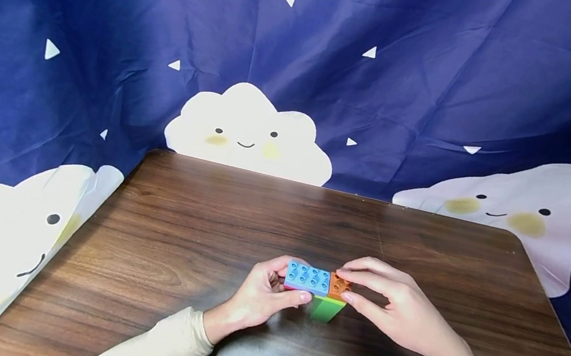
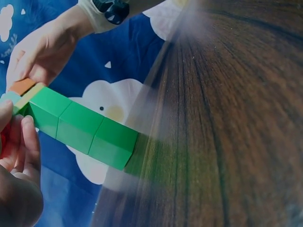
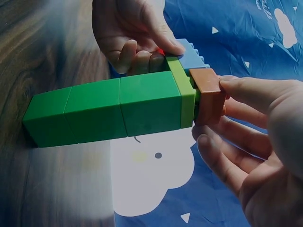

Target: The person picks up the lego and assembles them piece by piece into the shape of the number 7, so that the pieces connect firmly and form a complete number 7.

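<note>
A column of stacked green toy bricks stands upright on the table, topped by a lime-green brick. Side by side at the top are a blue studded brick and a smaller orange brick. My left hand grips the blue end, thumb along its near side; a red piece under the blue brick is mostly hidden by the fingers. Between thumb and fingers, my right hand pinches the orange brick. In the right wrist view that brick sits slightly tilted, with a small gap above the lime-green studs.
The brown wooden table extends around the bricks. Behind it hangs a dark blue cloth printed with smiling clouds and white triangles. Dark devices are strapped near both wrists.
</note>
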`<control>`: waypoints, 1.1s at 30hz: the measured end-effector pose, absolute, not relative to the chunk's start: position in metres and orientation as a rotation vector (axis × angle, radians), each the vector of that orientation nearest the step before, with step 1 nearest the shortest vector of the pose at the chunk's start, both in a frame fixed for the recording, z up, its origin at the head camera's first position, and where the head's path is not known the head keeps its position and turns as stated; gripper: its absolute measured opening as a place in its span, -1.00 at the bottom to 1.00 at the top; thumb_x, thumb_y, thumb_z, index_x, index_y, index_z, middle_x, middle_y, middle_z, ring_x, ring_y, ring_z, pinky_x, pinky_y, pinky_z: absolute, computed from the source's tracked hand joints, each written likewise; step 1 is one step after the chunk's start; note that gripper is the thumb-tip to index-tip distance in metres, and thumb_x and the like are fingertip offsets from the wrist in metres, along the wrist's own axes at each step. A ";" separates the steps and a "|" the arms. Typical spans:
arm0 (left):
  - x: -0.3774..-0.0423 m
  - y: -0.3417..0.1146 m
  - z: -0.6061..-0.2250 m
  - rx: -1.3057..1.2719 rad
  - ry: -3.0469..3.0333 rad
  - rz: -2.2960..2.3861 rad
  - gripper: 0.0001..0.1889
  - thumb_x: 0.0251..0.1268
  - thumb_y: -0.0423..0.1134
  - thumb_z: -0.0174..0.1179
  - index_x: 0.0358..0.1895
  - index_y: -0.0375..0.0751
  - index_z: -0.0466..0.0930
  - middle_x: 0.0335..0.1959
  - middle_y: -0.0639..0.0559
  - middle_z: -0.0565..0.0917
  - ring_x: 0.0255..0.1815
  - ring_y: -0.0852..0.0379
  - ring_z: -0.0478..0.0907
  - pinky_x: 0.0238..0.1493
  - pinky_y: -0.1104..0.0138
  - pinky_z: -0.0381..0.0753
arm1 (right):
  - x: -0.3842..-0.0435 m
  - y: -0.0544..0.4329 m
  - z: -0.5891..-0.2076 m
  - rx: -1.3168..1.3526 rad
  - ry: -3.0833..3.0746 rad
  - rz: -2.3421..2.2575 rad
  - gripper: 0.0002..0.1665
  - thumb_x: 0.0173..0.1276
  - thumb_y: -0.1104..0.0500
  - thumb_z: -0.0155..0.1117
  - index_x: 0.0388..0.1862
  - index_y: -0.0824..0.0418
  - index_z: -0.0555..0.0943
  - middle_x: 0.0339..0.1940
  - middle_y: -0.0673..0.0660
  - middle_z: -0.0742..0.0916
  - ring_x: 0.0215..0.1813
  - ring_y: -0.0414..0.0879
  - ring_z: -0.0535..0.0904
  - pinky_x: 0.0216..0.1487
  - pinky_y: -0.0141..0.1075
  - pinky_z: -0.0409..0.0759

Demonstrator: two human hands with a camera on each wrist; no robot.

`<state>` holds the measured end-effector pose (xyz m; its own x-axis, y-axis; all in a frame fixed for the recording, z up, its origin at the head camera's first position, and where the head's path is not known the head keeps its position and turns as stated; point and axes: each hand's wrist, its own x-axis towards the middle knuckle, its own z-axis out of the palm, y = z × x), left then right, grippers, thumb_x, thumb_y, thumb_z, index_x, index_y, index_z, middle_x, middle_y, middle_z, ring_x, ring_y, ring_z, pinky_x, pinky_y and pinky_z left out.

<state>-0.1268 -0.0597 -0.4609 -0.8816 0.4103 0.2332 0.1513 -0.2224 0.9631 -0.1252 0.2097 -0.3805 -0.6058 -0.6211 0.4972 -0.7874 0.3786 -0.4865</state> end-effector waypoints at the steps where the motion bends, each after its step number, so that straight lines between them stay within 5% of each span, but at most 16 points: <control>1: -0.127 -0.060 -0.461 0.680 1.844 2.227 -0.51 0.32 -0.44 0.48 0.24 -0.57 0.56 -0.08 -0.34 0.80 -0.24 0.39 0.70 -0.24 0.52 0.71 | -0.125 0.209 -0.381 1.252 -2.409 1.044 -0.45 0.19 0.46 0.59 0.16 0.13 0.81 0.13 -0.06 0.79 0.08 -0.22 0.73 0.08 -0.55 0.64; 10: -0.127 -0.060 -0.461 0.690 1.863 2.211 -0.53 0.30 -0.48 0.47 0.22 -0.56 0.57 -0.04 -0.61 0.72 -0.19 0.39 0.69 -0.17 0.54 0.69 | -0.125 0.206 -0.383 1.273 -2.375 1.086 -0.49 0.19 0.47 0.58 0.14 0.19 0.81 0.07 -0.01 0.79 -0.02 -0.22 0.73 0.00 -0.56 0.63; 33: -0.128 -0.060 -0.461 0.681 1.919 2.208 -0.54 0.26 -0.52 0.47 0.21 -0.54 0.59 -0.08 -0.53 0.76 -0.18 0.37 0.72 -0.09 0.51 0.74 | -0.124 0.202 -0.390 1.293 -2.280 1.054 -0.56 0.31 0.38 0.56 0.18 0.24 0.77 0.02 0.07 0.76 -0.07 -0.18 0.70 0.00 -0.59 0.58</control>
